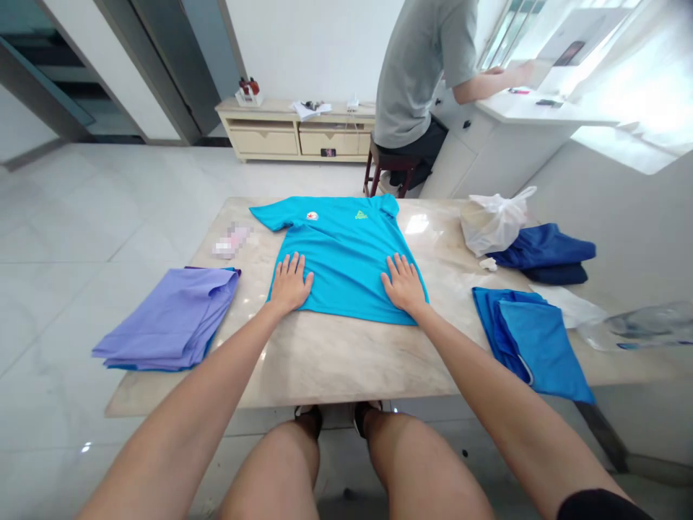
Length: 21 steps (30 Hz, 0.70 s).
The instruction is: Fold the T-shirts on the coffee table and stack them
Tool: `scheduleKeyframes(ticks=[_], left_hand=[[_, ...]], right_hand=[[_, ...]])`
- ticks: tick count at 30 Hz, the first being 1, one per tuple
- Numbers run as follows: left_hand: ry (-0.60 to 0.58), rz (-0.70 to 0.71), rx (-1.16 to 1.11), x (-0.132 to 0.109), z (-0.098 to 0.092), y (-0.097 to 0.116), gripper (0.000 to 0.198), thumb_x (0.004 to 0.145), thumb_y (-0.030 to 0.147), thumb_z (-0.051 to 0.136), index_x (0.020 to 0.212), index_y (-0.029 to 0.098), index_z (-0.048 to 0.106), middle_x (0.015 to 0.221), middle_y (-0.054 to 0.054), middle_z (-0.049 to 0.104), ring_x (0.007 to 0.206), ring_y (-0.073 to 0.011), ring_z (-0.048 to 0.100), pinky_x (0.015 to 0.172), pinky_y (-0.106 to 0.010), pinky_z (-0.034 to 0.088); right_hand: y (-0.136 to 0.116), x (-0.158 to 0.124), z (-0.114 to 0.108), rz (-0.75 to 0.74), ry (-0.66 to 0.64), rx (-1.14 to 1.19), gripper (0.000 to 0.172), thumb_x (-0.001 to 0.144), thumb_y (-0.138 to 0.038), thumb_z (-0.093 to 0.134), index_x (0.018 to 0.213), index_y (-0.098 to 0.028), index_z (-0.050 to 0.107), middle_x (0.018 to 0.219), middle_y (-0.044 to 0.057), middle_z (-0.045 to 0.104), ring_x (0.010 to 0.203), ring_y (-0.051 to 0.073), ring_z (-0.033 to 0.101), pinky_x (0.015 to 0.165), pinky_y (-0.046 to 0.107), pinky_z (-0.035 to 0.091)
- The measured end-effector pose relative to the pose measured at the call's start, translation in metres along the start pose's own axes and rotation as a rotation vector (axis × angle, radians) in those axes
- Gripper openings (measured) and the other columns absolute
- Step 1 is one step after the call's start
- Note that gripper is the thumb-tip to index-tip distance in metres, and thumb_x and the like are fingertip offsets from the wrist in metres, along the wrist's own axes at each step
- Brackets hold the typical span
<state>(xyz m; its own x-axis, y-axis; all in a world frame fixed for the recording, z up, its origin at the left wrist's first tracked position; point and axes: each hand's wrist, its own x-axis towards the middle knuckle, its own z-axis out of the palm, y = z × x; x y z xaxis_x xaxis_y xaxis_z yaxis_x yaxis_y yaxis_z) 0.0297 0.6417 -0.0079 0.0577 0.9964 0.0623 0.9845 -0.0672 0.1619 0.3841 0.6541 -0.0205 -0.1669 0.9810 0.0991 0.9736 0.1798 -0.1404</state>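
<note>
Head view: on the turquoise, short-sleeved fabric shirt [346,260], the left hand [291,283] and the right hand [404,284] are laid flat, gripping nothing; creases [328,242] are best smoothed outward, left and right.

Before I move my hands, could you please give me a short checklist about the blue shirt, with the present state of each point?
1. Left hand flat on the blue shirt: ok, fingers spread near the lower left side.
2. Right hand flat on the shirt: ok, near the lower right side.
3. Front free of creases: not ok, several folds run across it.
4. Both sleeves spread alike: not ok; the left-side sleeve reaches outward, the right-side sleeve looks bunched.
5. Shirt apart from the purple cloth: ok, bare table lies between.
6. Underside smooth: cannot tell, it is hidden.
</note>
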Motion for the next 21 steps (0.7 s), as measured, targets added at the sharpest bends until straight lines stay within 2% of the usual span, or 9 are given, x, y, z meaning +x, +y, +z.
scheduleKeyframes(ticks=[5, 8, 11, 14, 18, 19, 21], left_hand=[[0.013, -0.043, 0.018, -0.079, -0.006, 0.020, 0.080, 0.112, 0.052, 0.032, 0.177, 0.003, 0.036, 0.186, -0.022, 0.027, 0.174, -0.0449, 0.022, 0.141, -0.063, 0.018], [0.006, -0.039, 0.046, -0.134, -0.012, 0.029, 0.080, 0.112, 0.050, 0.033, 0.175, 0.000, 0.038, 0.185, -0.026, 0.029, 0.173, -0.0469, 0.024, 0.139, -0.064, 0.021], [-0.033, -0.010, 0.092, -0.186, -0.022, 0.034, 0.083, 0.111, 0.053, 0.037, 0.174, -0.001, 0.038, 0.183, -0.029, 0.031, 0.172, -0.0480, 0.027, 0.138, -0.063, 0.025], [-0.100, -0.002, 0.108, -0.228, -0.038, 0.036, 0.086, 0.109, 0.055, 0.041, 0.174, -0.001, 0.039, 0.181, -0.032, 0.032, 0.170, -0.0490, 0.030, 0.136, -0.062, 0.030], [-0.198, 0.022, 0.114, -0.260, -0.068, 0.039, 0.072, 0.110, 0.048, 0.044, 0.169, 0.006, 0.050, 0.177, -0.031, 0.043, 0.166, -0.0438, 0.042, 0.130, -0.057, 0.039], [-0.215, 0.031, 0.115, -0.263, -0.076, 0.040, 0.066, 0.110, 0.046, 0.044, 0.164, 0.008, 0.056, 0.172, -0.030, 0.050, 0.162, -0.0421, 0.049, 0.127, -0.055, 0.043], [-0.231, 0.039, 0.112, -0.262, -0.091, 0.040, 0.057, 0.112, 0.046, 0.041, 0.150, 0.012, 0.067, 0.153, -0.028, 0.069, 0.146, -0.0405, 0.065, 0.118, -0.052, 0.051]], right_hand=[[-0.021, -0.077, -0.013, -0.002, 0.014, -0.018, 0.071, 0.118, -0.048, 0.031, 0.179, -0.012, 0.037, 0.187, 0.016, 0.026, 0.175, 0.035, 0.024, 0.141, 0.055, 0.020], [-0.028, -0.122, -0.020, -0.014, 0.026, -0.006, 0.070, 0.118, -0.048, 0.033, 0.178, -0.014, 0.040, 0.186, 0.016, 0.029, 0.174, 0.036, 0.026, 0.140, 0.056, 0.022], [-0.029, -0.165, -0.026, -0.025, 0.009, -0.005, 0.068, 0.118, -0.048, 0.035, 0.178, -0.017, 0.041, 0.186, 0.015, 0.030, 0.173, 0.035, 0.028, 0.139, 0.056, 0.024], [-0.027, -0.206, -0.032, -0.043, -0.017, -0.017, 0.067, 0.118, -0.048, 0.037, 0.178, -0.019, 0.041, 0.187, 0.014, 0.030, 0.173, 0.035, 0.028, 0.139, 0.055, 0.026], [-0.025, -0.251, -0.055, -0.089, -0.074, -0.050, 0.065, 0.116, -0.044, 0.046, 0.176, -0.019, 0.046, 0.185, 0.015, 0.034, 0.171, 0.034, 0.034, 0.137, 0.052, 0.033], [-0.024, -0.258, -0.063, -0.103, -0.102, -0.060, 0.063, 0.115, -0.043, 0.050, 0.174, -0.019, 0.049, 0.183, 0.016, 0.039, 0.169, 0.035, 0.039, 0.135, 0.050, 0.036], [-0.021, -0.264, -0.084, -0.103, -0.159, -0.080, 0.054, 0.114, -0.040, 0.051, 0.161, -0.018, 0.065, 0.169, 0.019, 0.059, 0.155, 0.035, 0.058, 0.126, 0.046, 0.047]])
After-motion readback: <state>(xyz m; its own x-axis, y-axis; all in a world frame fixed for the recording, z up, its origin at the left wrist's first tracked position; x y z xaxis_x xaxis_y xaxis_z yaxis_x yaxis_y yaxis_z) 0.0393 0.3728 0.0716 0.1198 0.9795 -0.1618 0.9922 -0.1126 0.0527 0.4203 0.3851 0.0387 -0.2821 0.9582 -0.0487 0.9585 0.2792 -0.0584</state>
